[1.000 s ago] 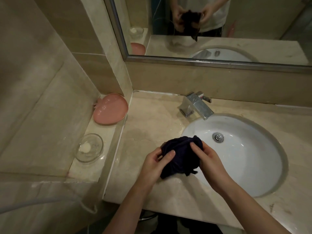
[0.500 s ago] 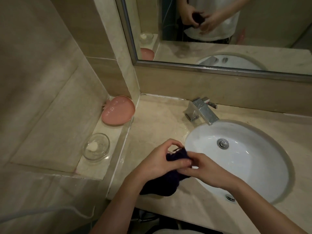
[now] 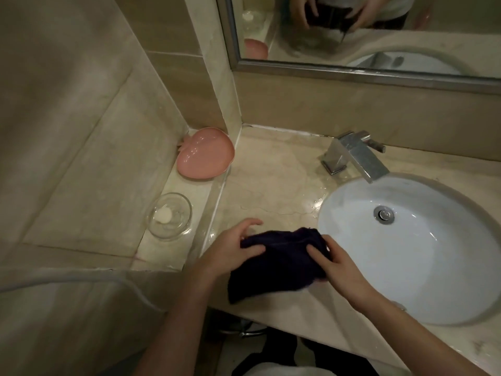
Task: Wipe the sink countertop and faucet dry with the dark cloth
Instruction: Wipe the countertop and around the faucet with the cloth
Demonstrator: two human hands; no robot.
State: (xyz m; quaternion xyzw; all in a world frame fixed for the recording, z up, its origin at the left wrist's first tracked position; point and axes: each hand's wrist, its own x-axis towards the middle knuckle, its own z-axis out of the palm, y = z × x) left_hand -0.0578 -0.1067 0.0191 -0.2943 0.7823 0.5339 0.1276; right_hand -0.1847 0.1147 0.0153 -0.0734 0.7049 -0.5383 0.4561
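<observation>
Polished beige marble counter point(image 3: 273, 185), wet and shiny near the brushed metal faucet point(image 3: 355, 156). Glossy white ceramic basin point(image 3: 433, 267). Fuzzy, matt dark cloth point(image 3: 279, 264). Smooth pink plastic dish point(image 3: 204, 153), clear glass bowl point(image 3: 170, 215) far left.

a pink heart-shaped dish point(image 3: 205, 153) sits on the narrow ledge point(image 3: 173, 241) in the corner, left of the counter. nearer on the same ledge stands a clear glass bowl point(image 3: 170, 215) holding a small white lump point(image 3: 163, 215). a framed mirror point(image 3: 352, 31) hangs on the back wall. a pale hose point(image 3: 81, 279) curves across the lower left.
</observation>
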